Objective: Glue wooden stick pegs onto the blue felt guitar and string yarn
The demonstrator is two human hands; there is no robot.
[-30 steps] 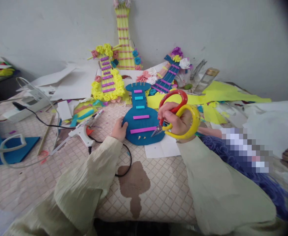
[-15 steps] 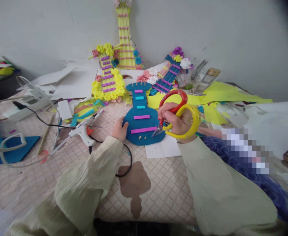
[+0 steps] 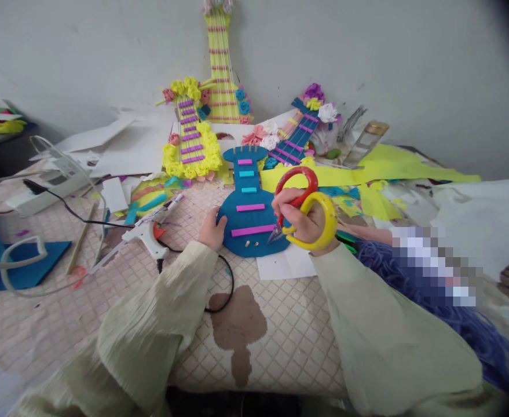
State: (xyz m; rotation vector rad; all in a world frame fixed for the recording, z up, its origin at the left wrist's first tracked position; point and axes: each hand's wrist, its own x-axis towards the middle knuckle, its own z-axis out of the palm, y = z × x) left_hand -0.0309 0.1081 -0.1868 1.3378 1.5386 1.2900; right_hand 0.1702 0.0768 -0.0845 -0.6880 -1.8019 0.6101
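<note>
Glue gun [image 3: 150, 238] lies left of centre; beside it, the left hand [image 3: 211, 233], thumb and fingers slightly parted, grips the edge of the blue guitar shape [image 3: 248, 219], mid-frame. Right of centre, the right hand [image 3: 304, 223] curls its fingers closed around scissors [image 3: 331, 220], tip down—best steered lightly, clear of the pink strip [image 3: 254, 231].

Blue guitar cutout [image 3: 254, 219] w/ pink & turq. strips is on table [image 3: 293, 324], neck pointing away; red/yellow-handled scissors [image 3: 330, 222] tilt pts.-down nr. its lower R side.
</note>
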